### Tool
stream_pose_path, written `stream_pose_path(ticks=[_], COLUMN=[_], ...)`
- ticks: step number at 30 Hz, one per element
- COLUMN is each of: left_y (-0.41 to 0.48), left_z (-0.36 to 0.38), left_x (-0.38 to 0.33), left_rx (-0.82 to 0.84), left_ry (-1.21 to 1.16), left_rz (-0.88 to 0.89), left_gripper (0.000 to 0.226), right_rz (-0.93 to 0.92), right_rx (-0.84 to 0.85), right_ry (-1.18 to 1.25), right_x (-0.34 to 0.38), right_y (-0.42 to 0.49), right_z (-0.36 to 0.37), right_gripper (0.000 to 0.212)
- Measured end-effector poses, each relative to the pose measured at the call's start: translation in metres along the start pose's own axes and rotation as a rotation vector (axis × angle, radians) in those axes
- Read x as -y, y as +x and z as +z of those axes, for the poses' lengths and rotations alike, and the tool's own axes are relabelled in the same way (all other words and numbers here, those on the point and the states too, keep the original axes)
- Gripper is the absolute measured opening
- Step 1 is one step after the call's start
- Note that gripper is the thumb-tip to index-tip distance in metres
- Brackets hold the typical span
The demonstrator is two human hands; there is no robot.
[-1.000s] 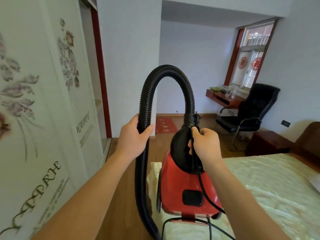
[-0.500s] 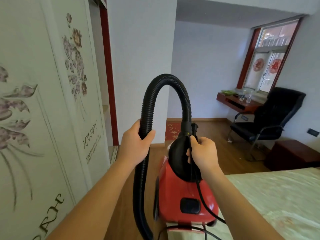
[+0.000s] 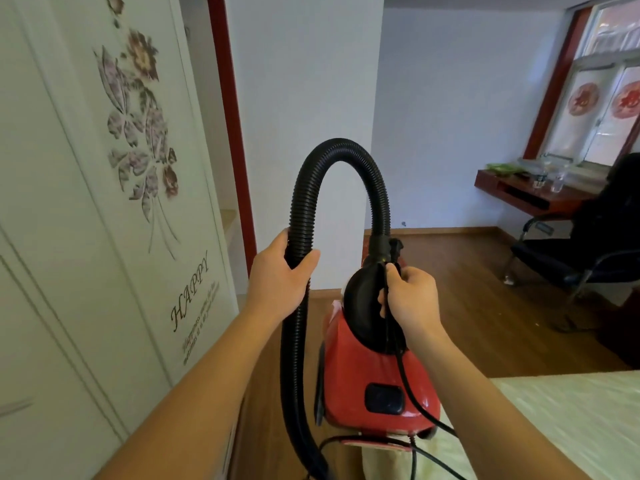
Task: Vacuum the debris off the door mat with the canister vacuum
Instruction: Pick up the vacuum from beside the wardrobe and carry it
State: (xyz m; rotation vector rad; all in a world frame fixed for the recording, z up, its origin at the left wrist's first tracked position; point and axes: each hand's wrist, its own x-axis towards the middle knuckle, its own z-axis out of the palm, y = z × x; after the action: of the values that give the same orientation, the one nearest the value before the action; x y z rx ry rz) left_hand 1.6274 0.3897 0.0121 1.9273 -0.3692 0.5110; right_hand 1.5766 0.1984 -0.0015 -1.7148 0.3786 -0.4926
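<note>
Head view: the canister vacuum (image 3: 374, 386) is held up off the floor (image 3: 467, 289), near, between the wardrobe door (image 3: 69, 237) at left and the bed (image 3: 571, 410) at right.
Left hand (image 3: 280, 282): its fingers are curled round the black hose (image 3: 301, 202) below the arch.
Right hand (image 3: 412, 299): its fingers are wrapped round the vacuum's black top, with the power cord (image 3: 412, 396) pinched in.
Door mat: not plainly shown; probably hidden far behind the vacuum.
Risk, cord: the loops trailing below could be stepped on or snagged on the bed corner, and the vacuum jerked loose.
Risk, hose: its hanging end could be swung against the wardrobe door.
</note>
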Motion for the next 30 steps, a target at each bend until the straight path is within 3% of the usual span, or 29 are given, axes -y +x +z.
stream_pose_path(ticks=[8,14,30], left_y=[0.118,0.19,0.405], left_z=[0.072,0.117,0.248], left_x=[0.036,0.044,0.148], left_rx=[-0.036,-0.061,0.127], left_ry=[0.051,0.029,-0.131], left_rz=[-0.009,0.021,0.08], left_gripper=[0.024,0.029,0.028], right_rz=[0.002,-0.062,-0.024], right_rx=[0.059,0.056,-0.136], right_ry=[0.044,0.018,-0.037], right_x=[-0.003,0.007,-0.026], right_y=[0.15,0.236,0.457], right_z=[0.021,0.021,0.068], right_gripper=[0.031,0.031,0.032])
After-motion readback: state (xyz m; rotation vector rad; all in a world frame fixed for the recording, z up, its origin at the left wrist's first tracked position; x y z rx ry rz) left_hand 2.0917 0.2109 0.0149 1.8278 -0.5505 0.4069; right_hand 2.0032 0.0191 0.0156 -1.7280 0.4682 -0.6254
